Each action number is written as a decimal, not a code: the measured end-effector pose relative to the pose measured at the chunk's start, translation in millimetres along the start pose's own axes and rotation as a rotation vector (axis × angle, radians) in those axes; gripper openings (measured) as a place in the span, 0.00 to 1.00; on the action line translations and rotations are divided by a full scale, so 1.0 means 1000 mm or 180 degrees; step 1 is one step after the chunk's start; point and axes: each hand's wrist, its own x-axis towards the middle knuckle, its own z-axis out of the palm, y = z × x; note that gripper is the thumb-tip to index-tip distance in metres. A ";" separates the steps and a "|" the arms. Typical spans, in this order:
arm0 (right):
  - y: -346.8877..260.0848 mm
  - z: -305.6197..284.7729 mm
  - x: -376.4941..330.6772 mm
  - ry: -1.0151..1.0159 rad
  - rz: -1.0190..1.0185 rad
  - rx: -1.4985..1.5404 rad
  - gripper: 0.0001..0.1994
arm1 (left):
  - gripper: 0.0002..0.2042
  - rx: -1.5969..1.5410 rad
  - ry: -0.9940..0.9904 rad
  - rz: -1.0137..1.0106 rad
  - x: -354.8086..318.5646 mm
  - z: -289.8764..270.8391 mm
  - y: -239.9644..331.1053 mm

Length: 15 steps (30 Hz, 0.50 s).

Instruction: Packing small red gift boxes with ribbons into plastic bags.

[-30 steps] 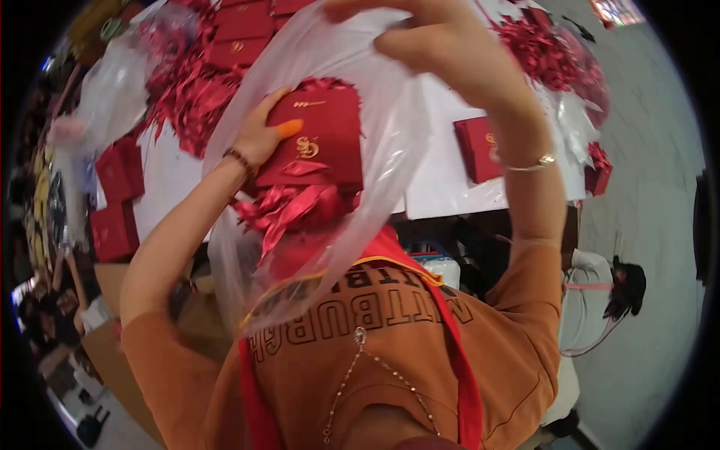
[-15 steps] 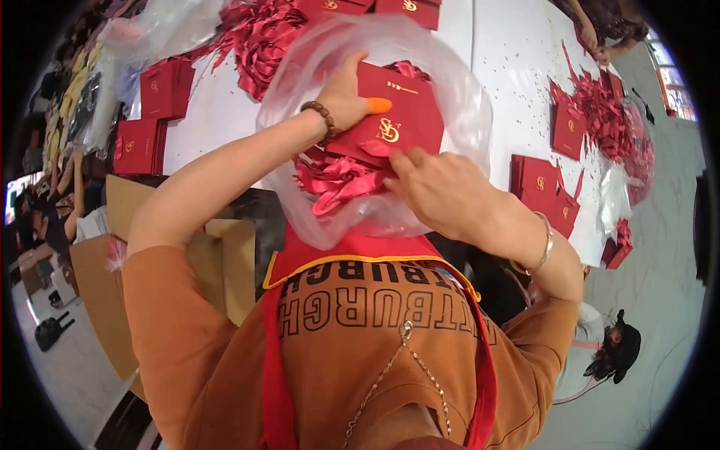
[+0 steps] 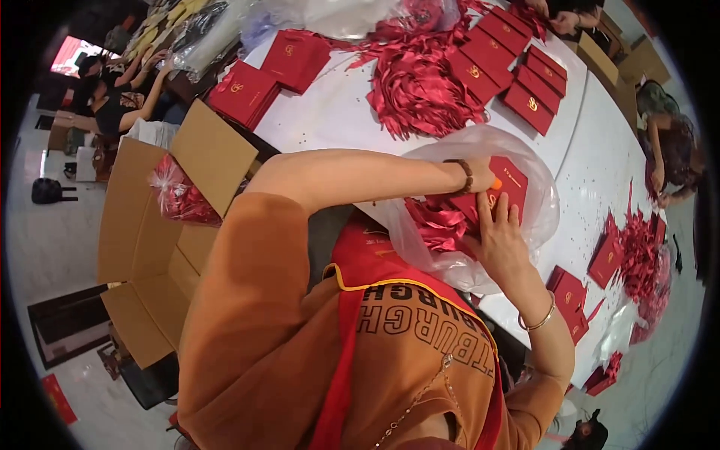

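In front of me a clear plastic bag [image 3: 541,214] lies spread at the table's near edge. Inside it sits a red paper gift bag [image 3: 513,178] with gold print. My left hand [image 3: 478,175], a bead bracelet at its wrist, holds the gift bag's far left part, its orange-covered thumb on the front and the other fingers hidden. My right hand [image 3: 504,246] rests on the gift bag's near side with index and middle fingers stretched out. Crumpled red satin ribbon [image 3: 437,227] bulges from the plastic bag beside the gift bag.
Across the white table [image 3: 322,112] lie a ribbon heap [image 3: 420,86] and red gift bag stacks [image 3: 244,94]. An open cardboard box [image 3: 150,247] stands at my left, holding a bagged red bundle [image 3: 180,191]. Other people work at the far left and far right.
My view has swung left, so the plastic bag and both hands appear farther right and lower. My right hand's curled fingers have straightened onto the gift bag; my left hand stays on it.
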 end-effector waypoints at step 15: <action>-0.018 -0.021 -0.010 -0.0348 0.0433 0.0665 0.41 | 0.09 -0.2736 0.2639 0.1596 -0.128 -0.164 -0.141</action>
